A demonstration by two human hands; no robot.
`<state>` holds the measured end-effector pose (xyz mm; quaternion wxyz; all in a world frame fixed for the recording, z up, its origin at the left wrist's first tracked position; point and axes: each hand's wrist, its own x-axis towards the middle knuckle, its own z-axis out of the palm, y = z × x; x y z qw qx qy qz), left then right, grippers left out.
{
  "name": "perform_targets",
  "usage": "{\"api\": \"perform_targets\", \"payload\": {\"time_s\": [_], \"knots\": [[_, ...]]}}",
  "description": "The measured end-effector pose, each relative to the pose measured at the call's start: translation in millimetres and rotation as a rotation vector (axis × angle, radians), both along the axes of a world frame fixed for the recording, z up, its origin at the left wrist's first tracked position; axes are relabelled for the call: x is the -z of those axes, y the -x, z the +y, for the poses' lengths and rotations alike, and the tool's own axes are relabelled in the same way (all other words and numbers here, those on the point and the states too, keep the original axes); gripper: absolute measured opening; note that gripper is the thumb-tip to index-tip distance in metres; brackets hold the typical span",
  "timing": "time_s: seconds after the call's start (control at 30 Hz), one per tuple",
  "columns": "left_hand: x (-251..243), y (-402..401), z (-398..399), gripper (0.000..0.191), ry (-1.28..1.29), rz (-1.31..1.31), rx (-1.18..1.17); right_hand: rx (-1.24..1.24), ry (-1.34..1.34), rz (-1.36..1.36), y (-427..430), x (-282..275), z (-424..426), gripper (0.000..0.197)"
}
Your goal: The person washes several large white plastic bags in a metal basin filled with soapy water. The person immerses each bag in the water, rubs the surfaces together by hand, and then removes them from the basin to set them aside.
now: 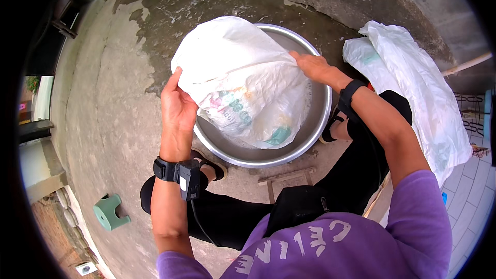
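Note:
A large white woven plastic sack [240,73] with faded green and pink print lies bunched over a round metal basin [267,161]. Its lower part hangs inside the basin, where some water seems to show at the right. My left hand [178,104] is at the sack's left edge, thumb up along it and palm turned up; the fingertips are partly hidden behind the sack. At the upper right my right hand [312,66] pinches a gathered fold of the sack, above the basin's rim.
Another white plastic sack [418,93] is draped at my right, near a pale pole [467,64]. A green plastic stool [110,212] lies tipped on the concrete floor at left. Wet concrete [193,4] extends beyond the basin. A small wooden frame [286,176] is between my legs.

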<state>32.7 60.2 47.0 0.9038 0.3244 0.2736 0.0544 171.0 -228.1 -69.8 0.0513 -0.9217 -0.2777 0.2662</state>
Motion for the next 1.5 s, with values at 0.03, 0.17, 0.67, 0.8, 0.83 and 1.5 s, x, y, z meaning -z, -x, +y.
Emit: {"api": "perform_targets", "payload": {"time_s": [0.03,0.17,0.67,0.8,0.83,1.5], "knots": [[0.5,-0.6,1.1,0.036,-0.002,-0.003,-0.001,0.052,-0.031,0.051,-1.8,3.6,-0.9,0.051],[2.7,-3.9,1.4,0.032,-0.238,-0.044,-0.051,-0.170,-0.094,0.033,-1.7,-17.5,6.1,0.052],[47.5,1.7,-51.9,0.027,-0.765,-0.109,0.557,-0.025,-0.691,0.128,46.3,-66.8,76.9,0.064],[38.8,-2.7,-59.7,0.038,-1.083,-0.206,0.318,0.106,-0.855,0.174,41.9,-59.5,76.4,0.047],[38.8,-1.6,-60.1,0.038,-1.083,-0.203,0.318,0.207,-0.891,0.247,40.2,-56.6,75.1,0.040],[107.9,36.5,-22.1,0.057,-1.755,-0.078,0.611,0.678,-1.777,1.012,13.6,-120.5,63.1,0.031]]}}
